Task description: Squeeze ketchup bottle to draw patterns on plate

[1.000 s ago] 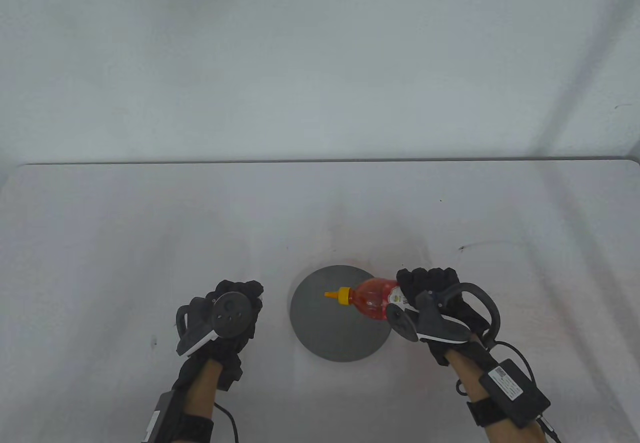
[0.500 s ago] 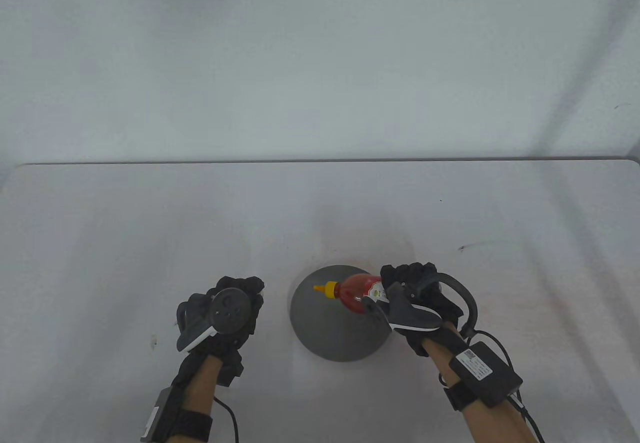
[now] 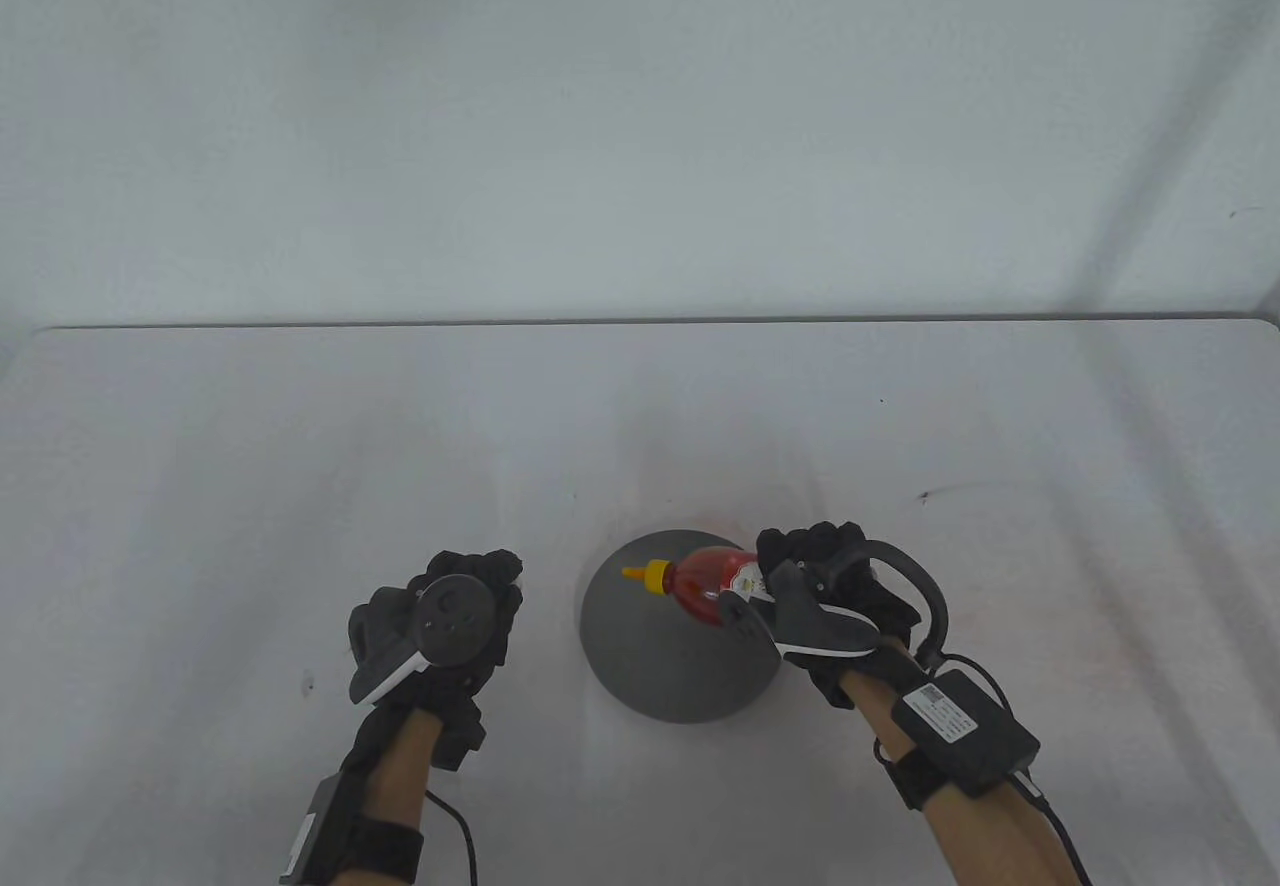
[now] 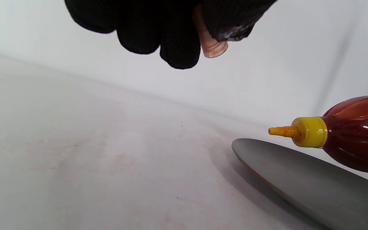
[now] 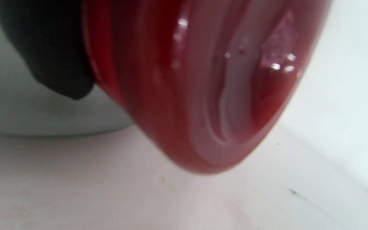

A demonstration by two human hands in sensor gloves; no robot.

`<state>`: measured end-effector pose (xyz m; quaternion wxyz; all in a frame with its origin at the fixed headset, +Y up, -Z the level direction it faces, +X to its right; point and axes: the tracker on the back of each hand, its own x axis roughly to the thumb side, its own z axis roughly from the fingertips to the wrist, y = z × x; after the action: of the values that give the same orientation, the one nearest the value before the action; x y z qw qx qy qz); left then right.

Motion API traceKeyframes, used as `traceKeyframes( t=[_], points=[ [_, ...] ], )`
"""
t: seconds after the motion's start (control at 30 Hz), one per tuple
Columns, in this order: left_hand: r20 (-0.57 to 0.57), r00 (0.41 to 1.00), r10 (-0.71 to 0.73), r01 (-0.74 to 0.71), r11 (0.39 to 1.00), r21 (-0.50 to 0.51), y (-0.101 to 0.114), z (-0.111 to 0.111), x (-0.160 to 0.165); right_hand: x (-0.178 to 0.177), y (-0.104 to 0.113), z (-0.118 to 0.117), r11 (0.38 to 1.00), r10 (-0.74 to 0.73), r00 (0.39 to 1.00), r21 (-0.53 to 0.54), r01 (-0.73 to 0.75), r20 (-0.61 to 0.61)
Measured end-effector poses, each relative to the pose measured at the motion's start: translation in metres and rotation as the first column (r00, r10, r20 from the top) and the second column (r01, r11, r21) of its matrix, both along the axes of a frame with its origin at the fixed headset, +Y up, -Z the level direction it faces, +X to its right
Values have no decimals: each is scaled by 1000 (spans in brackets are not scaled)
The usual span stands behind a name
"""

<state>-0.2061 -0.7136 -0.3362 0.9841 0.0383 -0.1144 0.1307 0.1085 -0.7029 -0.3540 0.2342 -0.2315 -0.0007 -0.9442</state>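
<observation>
Ketchup is not yet on the round dark grey plate [image 3: 680, 666], which lies on the white counter [image 3: 200, 486]. The right hand [image 3: 830, 586] grips the red plastic ketchup bottle [image 3: 705, 581] by its base, tilted nearly flat, yellow nozzle [image 4: 281, 131] above the plate's left part. The left hand [image 3: 440, 616] hovers beside the plate, fingers [image 4: 177, 48] curled around a small ribbed cap. Next comes tipping the nozzle downward and squeezing gently
</observation>
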Motion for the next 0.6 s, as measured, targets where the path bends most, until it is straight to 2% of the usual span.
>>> traceKeyframes(
  t=[0.6],
  points=[
    [-18, 1000, 9, -9, 1000, 4, 1, -2, -3, 2, 1, -6, 999, -24, 1000, -48, 24, 7]
  ],
)
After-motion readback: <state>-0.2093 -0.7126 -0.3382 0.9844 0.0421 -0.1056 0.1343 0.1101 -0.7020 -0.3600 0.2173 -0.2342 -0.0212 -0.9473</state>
